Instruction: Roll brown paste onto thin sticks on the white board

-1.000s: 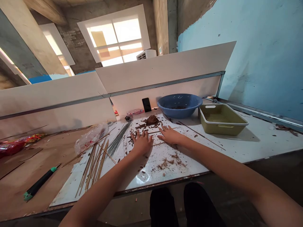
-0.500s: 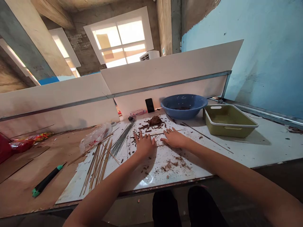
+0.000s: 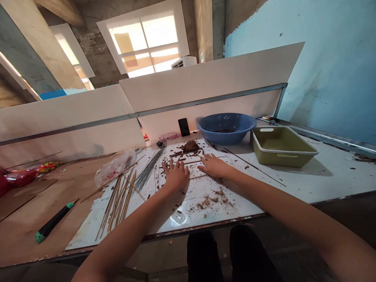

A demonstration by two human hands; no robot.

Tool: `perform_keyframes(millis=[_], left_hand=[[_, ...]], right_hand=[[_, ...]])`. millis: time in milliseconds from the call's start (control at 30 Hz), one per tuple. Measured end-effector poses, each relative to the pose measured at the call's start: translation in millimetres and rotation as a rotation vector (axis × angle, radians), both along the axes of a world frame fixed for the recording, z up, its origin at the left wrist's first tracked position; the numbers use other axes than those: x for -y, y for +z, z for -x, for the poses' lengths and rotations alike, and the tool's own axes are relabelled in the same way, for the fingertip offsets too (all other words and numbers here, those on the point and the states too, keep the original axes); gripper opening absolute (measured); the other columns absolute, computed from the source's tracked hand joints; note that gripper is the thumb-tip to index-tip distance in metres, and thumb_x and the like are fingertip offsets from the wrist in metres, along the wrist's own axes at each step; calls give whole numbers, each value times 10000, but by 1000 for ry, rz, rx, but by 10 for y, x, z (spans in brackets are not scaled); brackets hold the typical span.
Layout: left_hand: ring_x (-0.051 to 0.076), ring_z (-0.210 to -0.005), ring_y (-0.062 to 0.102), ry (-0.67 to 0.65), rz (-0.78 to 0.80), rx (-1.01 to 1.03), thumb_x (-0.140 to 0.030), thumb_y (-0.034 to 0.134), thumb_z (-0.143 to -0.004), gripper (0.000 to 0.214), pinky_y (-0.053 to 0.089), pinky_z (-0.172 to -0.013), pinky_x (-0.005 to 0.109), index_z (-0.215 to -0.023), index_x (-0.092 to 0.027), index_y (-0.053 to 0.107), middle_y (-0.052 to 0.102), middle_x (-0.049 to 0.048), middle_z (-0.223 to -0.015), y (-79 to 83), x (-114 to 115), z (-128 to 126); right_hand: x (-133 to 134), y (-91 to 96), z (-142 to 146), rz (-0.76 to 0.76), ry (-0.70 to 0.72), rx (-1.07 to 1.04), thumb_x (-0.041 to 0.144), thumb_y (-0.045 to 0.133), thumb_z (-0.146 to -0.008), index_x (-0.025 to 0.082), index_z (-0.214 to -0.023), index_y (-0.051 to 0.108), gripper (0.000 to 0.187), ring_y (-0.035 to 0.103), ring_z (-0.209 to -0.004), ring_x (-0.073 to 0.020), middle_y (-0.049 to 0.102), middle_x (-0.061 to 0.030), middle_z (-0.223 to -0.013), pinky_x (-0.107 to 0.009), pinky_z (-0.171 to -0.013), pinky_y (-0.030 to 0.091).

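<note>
My left hand (image 3: 175,174) and my right hand (image 3: 214,165) lie flat, palms down, fingers stretched out, on the white board (image 3: 164,219). A thin brown stick (image 3: 196,177) runs between and under them. Just beyond my fingertips sits a lump of brown paste (image 3: 190,146) with crumbs scattered around it. More brown crumbs (image 3: 212,201) lie near my right forearm.
A bundle of bare thin sticks (image 3: 149,169) and several brown coated sticks (image 3: 119,200) lie left of my hands. A clear plastic bag (image 3: 113,167), a green-tipped black tool (image 3: 53,222), a blue bowl (image 3: 226,127), an olive tray (image 3: 281,145) and a black phone (image 3: 183,127) stand around.
Both flat hands slid forward over the stick, then drew back a little toward me. The camera shifted slightly; nothing else on the board moved.
</note>
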State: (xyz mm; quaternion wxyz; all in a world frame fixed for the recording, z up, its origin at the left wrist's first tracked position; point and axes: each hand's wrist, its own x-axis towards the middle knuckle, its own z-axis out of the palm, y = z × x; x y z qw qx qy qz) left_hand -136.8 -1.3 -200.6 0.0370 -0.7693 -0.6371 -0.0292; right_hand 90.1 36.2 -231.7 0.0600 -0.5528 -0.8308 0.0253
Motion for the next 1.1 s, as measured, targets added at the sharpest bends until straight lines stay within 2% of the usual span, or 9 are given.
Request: perform_keyframes(millis=[100, 233, 300, 400, 567, 733, 867, 1000, 1100], left_hand=[[494, -1764, 198, 12, -8, -12, -465, 235, -1171, 688, -33, -1361, 851, -1746, -220, 523, 490, 154, -1812, 3, 11, -7], [497, -1743, 254, 1, -57, -54, -496, 278, -1173, 667, -87, -1353, 841, -1705, -226, 578, 620, 184, -1699, -25, 18, -11], [489, -1744, 256, 4, -48, -38, -483, 276, -1176, 657, -67, -1349, 851, -1707, -233, 572, 595, 176, -1725, -34, -6, -3], [500, -1741, 248, 12, -42, -29, -460, 267, -1176, 657, -38, -1342, 865, -1714, -226, 562, 551, 172, -1764, -42, -35, 8], [513, -1734, 266, 11, -50, -67, -502, 267, -1182, 683, -46, -1342, 856, -1716, -193, 558, 606, 219, -1701, -28, 19, -1], [516, -1740, 253, 24, -35, -53, -542, 309, -1173, 704, -49, -1354, 840, -1778, -220, 470, 571, 213, -1735, 28, 93, -27], [522, -1739, 256, 23, -48, -96, -568, 257, -1177, 751, -53, -1357, 836, -1801, -186, 431, 568, 239, -1729, 6, 135, -52], [517, -1739, 266, 35, -44, -101, -575, 243, -1179, 763, -39, -1359, 837, -1789, -167, 451, 569, 250, -1725, -30, 84, -52], [493, -1747, 264, 20, -35, -89, -551, 259, -1181, 741, -26, -1354, 848, -1790, -175, 448, 540, 242, -1753, -31, 13, -32]], right_hand=[[-18, -7, -19, 18, 1, 9, 703, 218, -1151, 29, -1786, 393, 943, 329, -1738, -411, 373, -272, -1843, -546, -1413, 248], [-18, -16, -41, 11, 30, 8, 710, 188, -1161, 66, -1747, 485, 919, 449, -1675, -411, 529, -287, -1748, -564, -1380, 315], [-16, -4, -40, 6, 18, -1, 706, 247, -1163, 89, -1745, 496, 884, 452, -1673, -407, 521, -270, -1760, -551, -1386, 305], [-11, 20, -30, 9, -5, 2, 674, 308, -1165, 62, -1752, 474, 865, 408, -1698, -409, 456, -274, -1801, -533, -1403, 269], [11, 28, -18, -2, 13, 3, 640, 287, -1169, 28, -1750, 461, 861, 421, -1690, -410, 485, -289, -1776, -541, -1398, 280], [9, 21, -21, 4, 5, 7, 646, 287, -1166, 52, -1755, 465, 856, 420, -1690, -416, 469, -275, -1790, -561, -1399, 272], [-3, -4, -31, 6, 9, -16, 671, 312, -1161, 54, -1761, 457, 872, 400, -1701, -411, 463, -279, -1792, -552, -1407, 252], [-36, -33, -38, -3, 23, -14, 645, 298, -1156, 50, -1765, 448, 864, 398, -1703, -411, 468, -267, -1793, -564, -1409, 254], [-53, -26, -36, 22, 4, -20, 655, 277, -1148, 45, -1780, 415, 890, 323, -1739, -412, 385, -240, -1846, -560, -1418, 247]])
